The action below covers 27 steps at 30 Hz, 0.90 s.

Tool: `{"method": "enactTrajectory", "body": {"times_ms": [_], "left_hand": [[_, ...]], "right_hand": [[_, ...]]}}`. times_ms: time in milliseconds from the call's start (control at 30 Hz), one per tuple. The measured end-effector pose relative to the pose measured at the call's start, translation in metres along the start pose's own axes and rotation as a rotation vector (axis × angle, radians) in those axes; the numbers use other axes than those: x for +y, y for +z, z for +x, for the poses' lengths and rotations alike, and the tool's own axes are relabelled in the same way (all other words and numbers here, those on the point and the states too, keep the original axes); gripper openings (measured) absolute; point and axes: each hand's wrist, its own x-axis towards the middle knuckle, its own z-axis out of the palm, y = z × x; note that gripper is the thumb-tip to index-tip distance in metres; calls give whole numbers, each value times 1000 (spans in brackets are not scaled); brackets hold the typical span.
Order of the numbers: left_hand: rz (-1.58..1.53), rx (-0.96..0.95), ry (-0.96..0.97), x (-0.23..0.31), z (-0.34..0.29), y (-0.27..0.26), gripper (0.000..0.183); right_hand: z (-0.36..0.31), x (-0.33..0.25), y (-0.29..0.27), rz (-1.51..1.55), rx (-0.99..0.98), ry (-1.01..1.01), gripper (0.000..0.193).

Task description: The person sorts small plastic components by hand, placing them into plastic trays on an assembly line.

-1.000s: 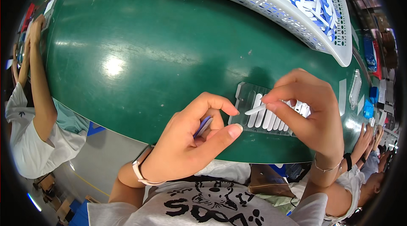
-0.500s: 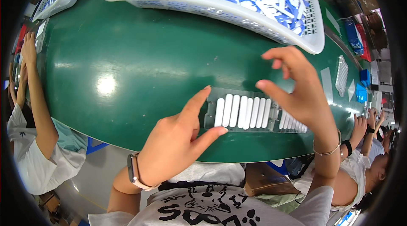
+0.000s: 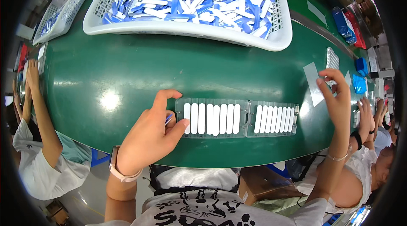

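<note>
A clear hinged plastic case [image 3: 246,120] lies opened flat on the table before me, with white round-ended sticks [image 3: 224,119] in rows in both halves. At its left end is my left hand [image 3: 148,128], index finger and thumb spread at the case's edge. A small part of a blue-and-white stick [image 3: 168,119] shows inside its curled fingers; the rest is hidden. My right hand [image 3: 337,88] is off to the right, beyond the case. Its thumb and bent index finger are slightly apart over the edge of a translucent sheet [image 3: 313,84]; contact cannot be made out.
A white perforated basket [image 3: 182,31] full of blue-and-white sticks stands at the far side of the green table [image 3: 106,65]. Another basket [image 3: 68,12] is far left. At right lie a ridged clear case [image 3: 333,58] and blue trays [image 3: 360,84]. Co-workers' arms [image 3: 40,107] are at both sides.
My right hand has moved from above the case to the sheet at the right. In the picture, the case and my left hand have shifted left and the basket sits lower. Both case halves now show fully.
</note>
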Motion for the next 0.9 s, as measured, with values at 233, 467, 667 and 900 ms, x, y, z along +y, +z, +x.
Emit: {"method": "enactTrajectory", "body": {"times_ms": [233, 467, 667, 900], "left_hand": [[-12, -34, 49, 21, -2, 35, 47], [71, -145, 218, 52, 9, 86, 50], [-95, -193, 209, 47, 11, 83, 57], [-174, 96, 556, 43, -13, 79, 56]], "right_hand": [[52, 132, -23, -319, 372, -17, 38], [59, 141, -3, -272, 57, 311, 84], [50, 43, -26, 537, -29, 427, 68], [-25, -92, 22, 1277, -344, 317, 64]]}}
